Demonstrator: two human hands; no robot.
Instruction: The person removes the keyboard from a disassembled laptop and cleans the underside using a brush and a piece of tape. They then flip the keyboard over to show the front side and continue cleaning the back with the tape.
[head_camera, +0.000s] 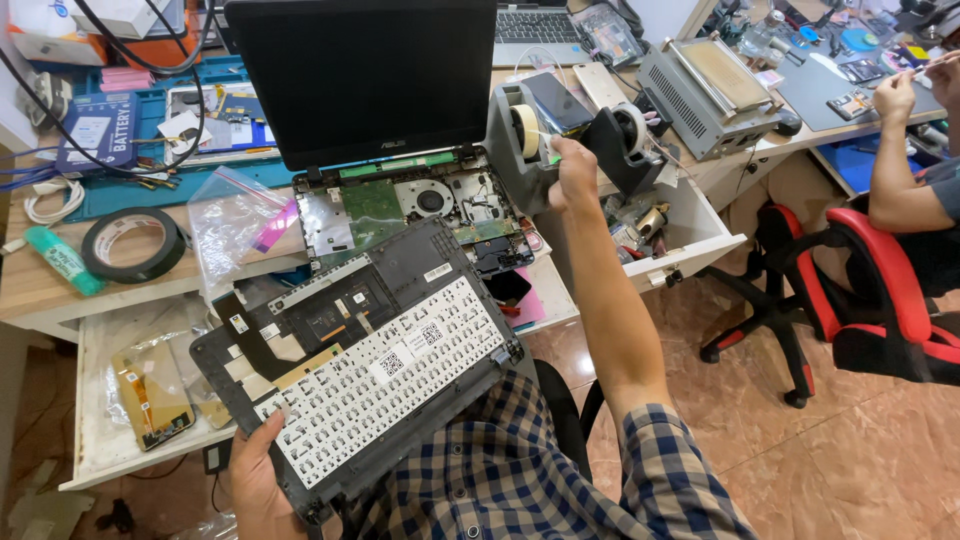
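My left hand grips the lower edge of a black laptop keyboard cover, turned over so its white key backing and ribbon cable face up, resting on my lap. My right hand reaches up to a grey tape dispenser and pinches the strip of tape coming off its roll. Behind the cover, the opened laptop base shows its green board and fan, with the dark screen standing upright.
A black tape roll, a green tube and a plastic bag lie at the left. An open drawer is right of my arm. Another person's arm works at the far-right desk, by a red-and-black chair.
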